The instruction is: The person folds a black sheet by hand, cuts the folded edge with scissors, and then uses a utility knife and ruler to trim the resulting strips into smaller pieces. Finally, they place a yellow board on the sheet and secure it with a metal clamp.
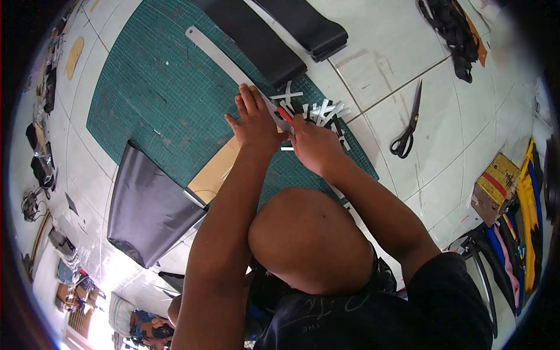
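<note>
My left hand (255, 121) lies on a long metal ruler (214, 53), its fingers stretched out and spread. Closed around a red-handled cutter knife (283, 112), my right hand (315, 144) is beside the ruler's near end; the blade cannot be made out. Both rest over a green cutting mat (149, 87). Several short white and black strips (329, 111) lie in a loose pile just beyond my right hand. A folded length of black material (256, 44) lies along the ruler's right side. Under my left forearm there is a piece of brown card (213, 172).
Scissors (411, 125) lie on the tiled floor to the right. Another black folded strip (312, 32) is at the top, and a dark sheet (149, 204) spreads at lower left. A worn box (496, 188) stands at far right near coloured material (528, 216). My bent knee is below my hands.
</note>
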A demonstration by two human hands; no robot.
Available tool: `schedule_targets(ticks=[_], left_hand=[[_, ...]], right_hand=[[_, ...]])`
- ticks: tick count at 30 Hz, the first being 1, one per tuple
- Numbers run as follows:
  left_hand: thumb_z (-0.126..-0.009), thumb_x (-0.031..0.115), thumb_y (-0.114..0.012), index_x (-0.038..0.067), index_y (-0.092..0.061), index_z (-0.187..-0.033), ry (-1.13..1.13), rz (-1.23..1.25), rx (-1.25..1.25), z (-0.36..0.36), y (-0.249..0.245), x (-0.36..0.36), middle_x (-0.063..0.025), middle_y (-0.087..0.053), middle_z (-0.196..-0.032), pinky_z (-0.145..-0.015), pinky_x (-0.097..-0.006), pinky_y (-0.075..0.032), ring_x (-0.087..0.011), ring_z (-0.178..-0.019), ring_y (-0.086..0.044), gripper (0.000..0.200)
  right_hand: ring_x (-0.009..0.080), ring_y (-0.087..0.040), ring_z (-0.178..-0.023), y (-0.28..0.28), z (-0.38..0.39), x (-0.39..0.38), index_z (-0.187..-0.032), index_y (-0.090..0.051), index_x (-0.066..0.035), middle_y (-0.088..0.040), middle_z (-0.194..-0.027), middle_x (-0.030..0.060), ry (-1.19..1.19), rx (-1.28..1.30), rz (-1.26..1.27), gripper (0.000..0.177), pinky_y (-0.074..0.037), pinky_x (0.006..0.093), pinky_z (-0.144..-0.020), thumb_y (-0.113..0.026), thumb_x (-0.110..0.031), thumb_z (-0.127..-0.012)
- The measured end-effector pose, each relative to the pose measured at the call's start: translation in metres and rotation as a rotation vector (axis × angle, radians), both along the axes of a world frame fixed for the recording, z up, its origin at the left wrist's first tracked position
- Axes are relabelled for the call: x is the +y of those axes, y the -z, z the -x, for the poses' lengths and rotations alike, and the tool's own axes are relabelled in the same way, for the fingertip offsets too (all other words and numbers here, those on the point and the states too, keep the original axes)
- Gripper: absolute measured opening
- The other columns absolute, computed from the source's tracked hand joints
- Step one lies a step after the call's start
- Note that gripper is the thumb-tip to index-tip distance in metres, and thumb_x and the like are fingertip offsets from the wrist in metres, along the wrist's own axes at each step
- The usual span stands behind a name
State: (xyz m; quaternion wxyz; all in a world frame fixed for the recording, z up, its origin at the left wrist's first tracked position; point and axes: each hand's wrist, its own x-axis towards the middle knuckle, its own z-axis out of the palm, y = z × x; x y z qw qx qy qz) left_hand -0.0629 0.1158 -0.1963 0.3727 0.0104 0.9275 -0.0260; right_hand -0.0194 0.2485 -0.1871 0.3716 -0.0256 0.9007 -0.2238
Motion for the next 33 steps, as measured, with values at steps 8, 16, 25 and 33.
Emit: schedule_targets(ticks=[8,16,25,33], left_hand=[[-0.065,0.058,-0.084,-0.003,-0.003,-0.155,0.004,-0.006,-0.013,0.003,-0.003,0.0,-0.0195,-0.002,-0.163,-0.114,-0.0597,-0.029,-0.0342,-0.151,-0.016,0.135],[-0.064,0.058,-0.085,-0.002,-0.003,-0.155,-0.01,-0.011,-0.012,-0.001,-0.002,-0.001,-0.0196,-0.002,-0.163,-0.114,-0.0592,-0.028,-0.0342,-0.151,-0.016,0.136],[-0.062,0.061,-0.085,-0.002,-0.007,-0.155,0.022,-0.046,0.049,-0.003,0.003,-0.005,-0.0236,-0.004,-0.162,-0.113,-0.0617,-0.031,-0.039,-0.149,-0.017,0.137],[-0.062,0.055,-0.087,-0.001,-0.007,-0.155,-0.011,-0.104,0.09,-0.008,0.002,-0.009,-0.0195,-0.005,-0.163,-0.113,-0.0582,-0.031,-0.0357,-0.15,-0.018,0.135]], right_hand=[[0.0424,-0.068,-0.085,-0.017,-0.02,0.025,-0.115,-0.042,-0.001,-0.069,-0.09,0.0232,0.016,-0.213,-0.055,0.03,-0.052,0.0544,-0.074,-0.053,-0.02,-0.095],[0.0411,-0.067,-0.073,0.009,-0.077,0.062,-0.11,-0.044,-0.002,-0.066,-0.079,0.0219,0.176,0.034,-0.026,0.025,-0.051,0.0524,-0.065,-0.052,-0.022,-0.097],[0.0159,-0.059,-0.065,0.041,-0.089,0.072,-0.106,-0.05,-0.004,-0.061,-0.082,0.0059,0.774,0.144,0.359,0.039,-0.051,0.0328,-0.061,-0.076,-0.026,-0.086],[0.0129,-0.056,-0.07,0.078,-0.076,0.082,-0.099,-0.054,-0.002,-0.058,-0.082,0.0029,0.789,0.499,0.294,0.034,-0.048,0.031,-0.065,-0.08,-0.015,-0.081]])
